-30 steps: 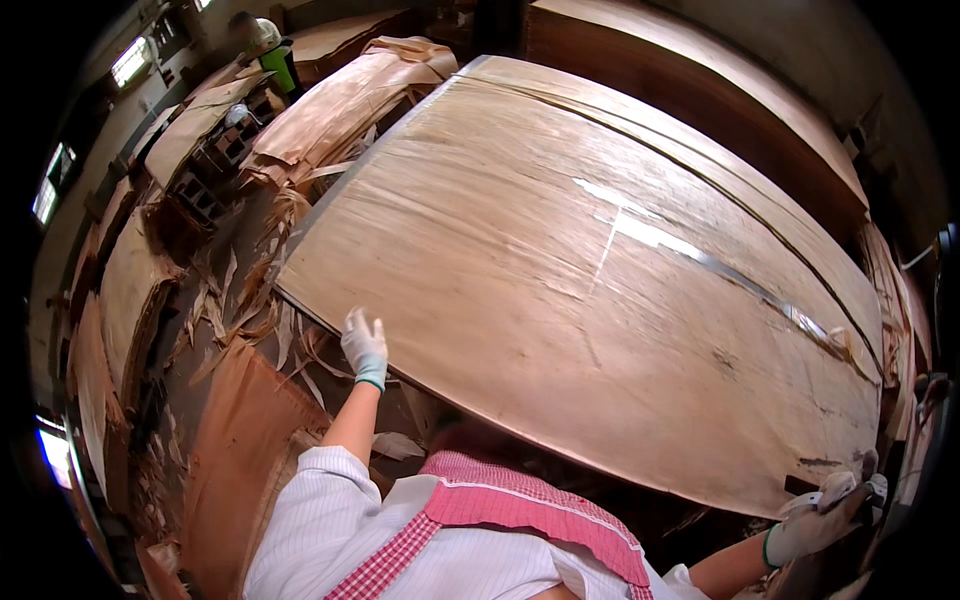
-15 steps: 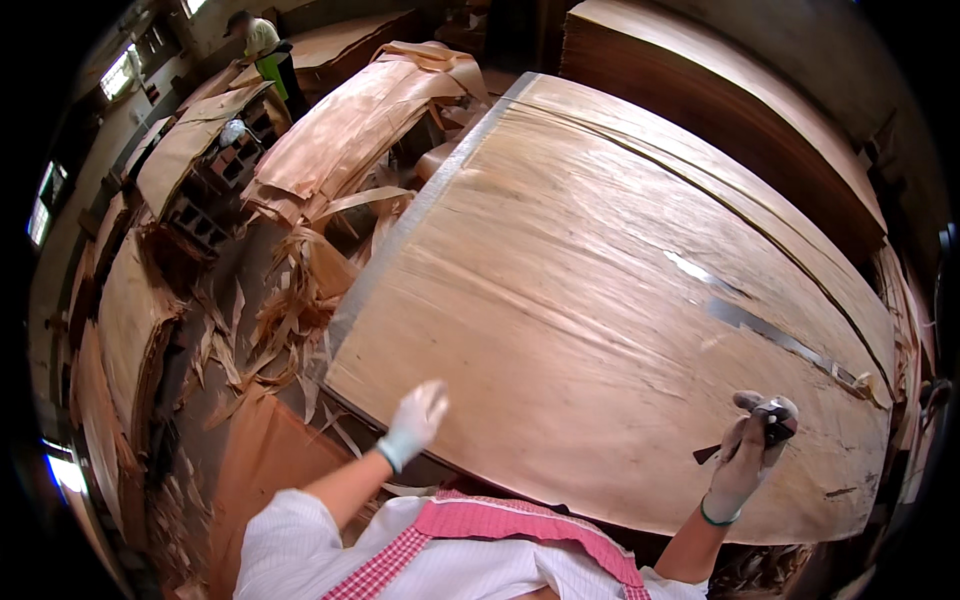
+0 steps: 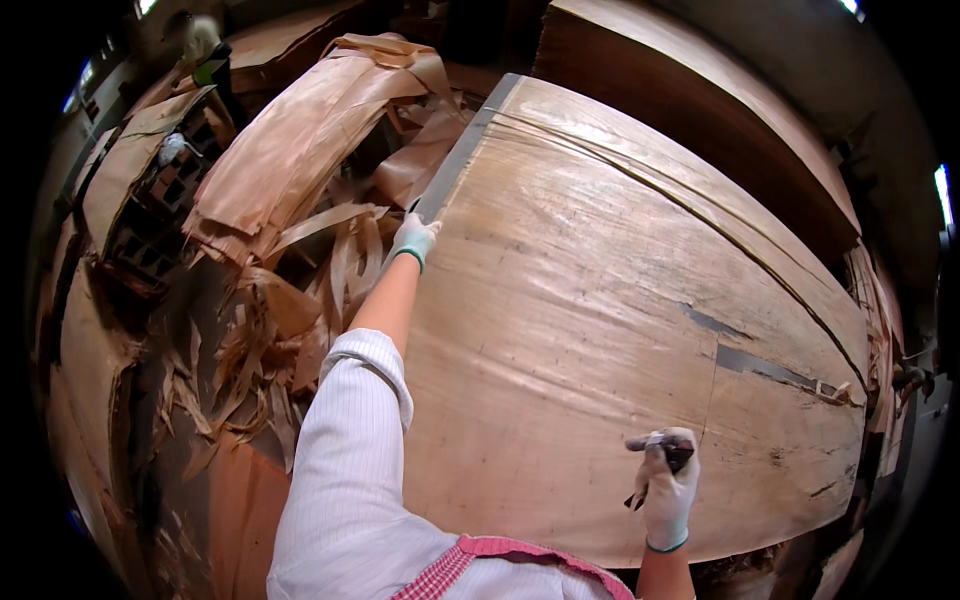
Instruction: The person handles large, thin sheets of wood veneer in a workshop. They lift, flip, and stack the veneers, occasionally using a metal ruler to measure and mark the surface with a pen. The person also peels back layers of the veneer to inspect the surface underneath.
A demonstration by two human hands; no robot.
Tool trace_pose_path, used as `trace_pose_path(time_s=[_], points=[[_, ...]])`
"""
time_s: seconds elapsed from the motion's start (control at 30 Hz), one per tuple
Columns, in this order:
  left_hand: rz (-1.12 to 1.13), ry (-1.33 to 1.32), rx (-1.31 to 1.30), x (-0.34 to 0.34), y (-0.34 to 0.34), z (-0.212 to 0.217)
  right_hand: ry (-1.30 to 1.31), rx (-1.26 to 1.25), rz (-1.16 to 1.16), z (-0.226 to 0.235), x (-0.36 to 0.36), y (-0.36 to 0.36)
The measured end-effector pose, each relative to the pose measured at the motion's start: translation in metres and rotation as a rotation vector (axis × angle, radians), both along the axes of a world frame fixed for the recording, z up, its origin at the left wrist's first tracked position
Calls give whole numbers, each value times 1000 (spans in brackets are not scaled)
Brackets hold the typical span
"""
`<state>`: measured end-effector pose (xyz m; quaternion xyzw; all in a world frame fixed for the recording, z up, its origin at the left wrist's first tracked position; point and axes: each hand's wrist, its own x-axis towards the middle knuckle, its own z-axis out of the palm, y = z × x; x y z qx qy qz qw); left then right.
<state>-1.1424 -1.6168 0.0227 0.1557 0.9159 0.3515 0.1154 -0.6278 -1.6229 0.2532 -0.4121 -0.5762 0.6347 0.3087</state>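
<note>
A broad, pale wood veneer sheet (image 3: 560, 300) lies in front of me, with a grey strip (image 3: 468, 150) showing along its left edge. My left hand (image 3: 415, 238), in a white glove with a green cuff, is stretched out to that edge and closes on the veneer there. Over the near right part of the sheet, my gloved right hand (image 3: 668, 490) is wrapped around a dark hand tool (image 3: 680, 456) whose exact kind I cannot make out. A long grey gap (image 3: 765, 367) and a smaller one (image 3: 715, 322) open in the veneer at the right.
A tall veneer stack (image 3: 700, 95) stands beyond the sheet. To the left are a draped veneer pile (image 3: 300, 140), torn scraps (image 3: 250, 370) on the floor and more stacked sheets (image 3: 90, 370). Another person (image 3: 205, 50) stands at the far left.
My left hand has moved from the near left corner up along the sheet's left edge and taken hold there. My right hand, still holding the tool, has shifted left and nearer.
</note>
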Motion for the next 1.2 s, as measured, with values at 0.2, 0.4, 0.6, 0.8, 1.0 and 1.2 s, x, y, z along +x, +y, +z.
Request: trace_pose_path(time_s=[0.2,0.4,0.6,0.8,1.0,1.2], points=[[-85,-177,-71,-42,20,-27,-106,-74,10,-35,-53,28],[-133,-175,-125,-43,15,-21,-184,-233,64,-58,-134,63],[-160,98,-364,-15,27,12,-215,-141,180,-116,-210,105],[-489,533,-29,41,76,-2,-319,-66,168,-177,-292,139],[-448,514,148,54,83,-38,-326,-263,97,-216,-375,184],[-594,637,-86,50,82,-49,-974,-4,364,-227,-397,211]])
